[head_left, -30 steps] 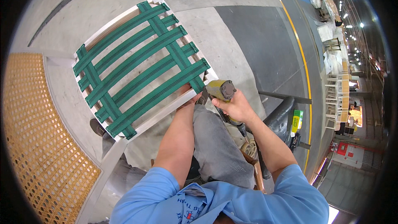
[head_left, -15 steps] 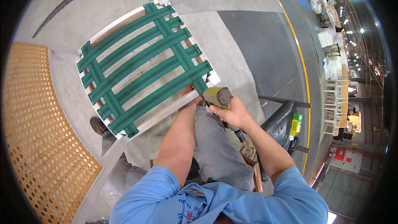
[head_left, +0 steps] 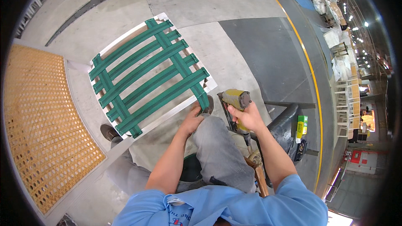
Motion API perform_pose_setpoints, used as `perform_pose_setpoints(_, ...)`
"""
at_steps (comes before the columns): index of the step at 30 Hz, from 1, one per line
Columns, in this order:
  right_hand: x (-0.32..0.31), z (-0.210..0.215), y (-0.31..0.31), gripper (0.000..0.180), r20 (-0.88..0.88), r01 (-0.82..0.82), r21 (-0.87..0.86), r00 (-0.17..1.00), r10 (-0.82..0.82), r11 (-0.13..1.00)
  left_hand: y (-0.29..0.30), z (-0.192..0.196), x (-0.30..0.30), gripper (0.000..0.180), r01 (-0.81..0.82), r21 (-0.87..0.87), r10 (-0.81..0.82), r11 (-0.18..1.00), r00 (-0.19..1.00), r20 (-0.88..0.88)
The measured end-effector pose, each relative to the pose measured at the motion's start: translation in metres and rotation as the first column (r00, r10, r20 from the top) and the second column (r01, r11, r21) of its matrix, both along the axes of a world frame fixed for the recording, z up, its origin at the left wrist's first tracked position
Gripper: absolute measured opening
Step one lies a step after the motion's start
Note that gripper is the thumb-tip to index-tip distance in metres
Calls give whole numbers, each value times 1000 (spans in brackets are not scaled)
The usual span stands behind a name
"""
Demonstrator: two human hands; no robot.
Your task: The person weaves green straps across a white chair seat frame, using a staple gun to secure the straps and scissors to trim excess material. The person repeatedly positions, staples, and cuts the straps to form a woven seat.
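Observation:
A white chair frame (head_left: pixel 166 116) carries a woven lattice of green webbing straps (head_left: pixel 153 69), stretched across its seat opening. At the near right corner, one strap's loose end (head_left: pixel 203 102) hangs over the rail. My left hand (head_left: pixel 191 122) is closed at that end, just above my knee, with the fingertips partly hidden. My right hand (head_left: pixel 248 116) is wrapped round the grip of a yellow and black staple gun (head_left: pixel 236 98). The gun is held to the right of the frame, apart from the strap, with a hose fitting below its handle.
A woven cane panel (head_left: pixel 50 121) in a white frame stands on the left. A black padded object (head_left: pixel 282 127) lies right of my right arm, with a green and yellow box (head_left: pixel 301 128) on it. White furniture frames (head_left: pixel 343 109) line the far right, past a yellow floor line.
The staple gun has moved right, away from the frame's corner. My left hand has come out from beneath the rail to the strap's loose end. My view has shifted slightly.

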State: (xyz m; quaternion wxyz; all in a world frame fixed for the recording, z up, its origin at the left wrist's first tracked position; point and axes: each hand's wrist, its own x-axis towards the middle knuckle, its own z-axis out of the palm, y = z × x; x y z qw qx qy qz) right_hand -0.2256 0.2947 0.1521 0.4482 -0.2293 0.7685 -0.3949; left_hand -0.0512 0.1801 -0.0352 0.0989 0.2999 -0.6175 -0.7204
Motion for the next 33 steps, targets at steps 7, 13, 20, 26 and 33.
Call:
perform_pose_setpoints(7,1,-12,-26,40,25,-60,59,998,59,996,-31,78,0,28,-60,534,242,843,930,-277)
perform_pose_setpoints(13,8,-18,-49,40,4,-109,73,994,109,991,-98,92,-14,32,-212,664,283,717,959,1)
perform_pose_setpoints(20,12,-21,-57,39,10,-133,94,991,132,987,-110,81,-24,26,-318,707,280,631,944,174)
perform_pose_setpoints(26,21,-27,-57,40,2,-135,119,991,135,984,-117,77,-25,20,-325,767,277,553,940,199)
perform_pose_setpoints(33,22,-31,-55,39,-21,-166,108,985,170,980,-121,74,-25,20,-310,795,261,521,945,198)
